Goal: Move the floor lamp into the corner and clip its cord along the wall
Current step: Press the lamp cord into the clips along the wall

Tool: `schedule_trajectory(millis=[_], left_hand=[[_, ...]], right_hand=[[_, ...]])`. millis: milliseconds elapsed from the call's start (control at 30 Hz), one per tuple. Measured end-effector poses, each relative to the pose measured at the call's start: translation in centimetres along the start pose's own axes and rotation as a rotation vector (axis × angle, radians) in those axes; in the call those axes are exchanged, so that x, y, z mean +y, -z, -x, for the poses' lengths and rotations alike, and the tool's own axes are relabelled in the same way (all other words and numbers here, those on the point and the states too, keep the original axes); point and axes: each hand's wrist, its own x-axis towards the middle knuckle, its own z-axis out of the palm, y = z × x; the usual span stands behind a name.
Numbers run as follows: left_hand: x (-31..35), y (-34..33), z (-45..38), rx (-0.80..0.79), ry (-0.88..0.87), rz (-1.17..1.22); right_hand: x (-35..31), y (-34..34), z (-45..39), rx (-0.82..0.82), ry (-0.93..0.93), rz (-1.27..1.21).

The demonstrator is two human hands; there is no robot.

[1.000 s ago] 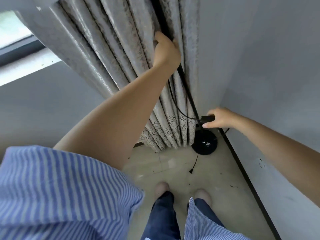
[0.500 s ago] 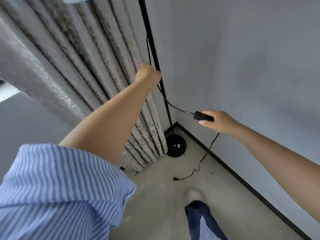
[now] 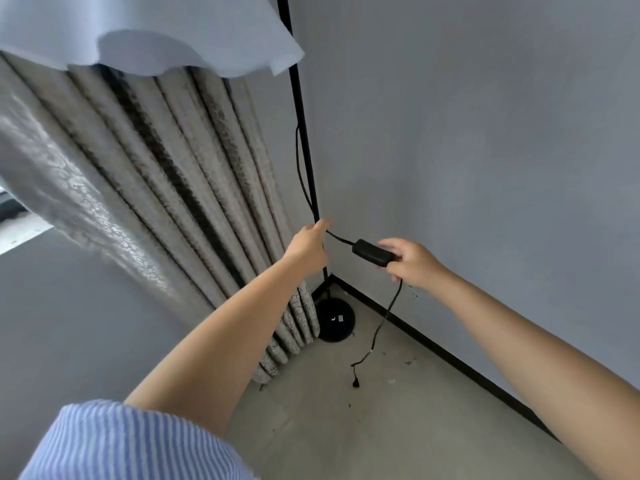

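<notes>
The floor lamp stands in the corner: a thin black pole (image 3: pixel 300 109), a round black base (image 3: pixel 335 323) on the floor, and a white shade (image 3: pixel 166 32) at the top of the view. Its black cord (image 3: pixel 300 168) hangs down beside the pole. My left hand (image 3: pixel 308 245) is at the pole where the cord leaves it, fingers curled around cord or pole. My right hand (image 3: pixel 410 261) grips the black inline switch box (image 3: pixel 372 252). From there the cord drops to the floor and ends in a loose plug (image 3: pixel 355 383).
Grey patterned curtains (image 3: pixel 166 188) hang left of the lamp, brushing its base. Grey walls meet at the corner, with a black skirting board (image 3: pixel 446 355) along the right wall. The floor (image 3: pixel 381 427) is bare concrete with some dust.
My view has tilted up, bringing the lamp shade into sight. My left hand slid down the pole to where the cord branches off. My right hand keeps hold of the switch box.
</notes>
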Motion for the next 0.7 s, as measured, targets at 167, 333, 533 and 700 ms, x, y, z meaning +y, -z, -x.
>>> schedule_trajectory(millis=[167, 333, 533, 700], left_hand=[[1.3, -0.9, 2.4, 0.053, -0.212, -0.135], [3.5, -1.7, 3.7, 0.011, -0.456, -0.276], [5.1, -3.7, 4.2, -0.046, -0.63, -0.399], [6.5, -5.4, 4.0, 0.116, -0.865, -0.579]], right_hand=[[-0.4, 0.9, 2.4, 0.036, 0.061, -0.087], [0.0, 2.7, 6.0, 0.045, 0.059, 0.038], [1.4, 5.0, 10.0, -0.282, -0.027, -0.084], [3.3, 7.1, 11.6, -0.38, -0.152, -0.12]])
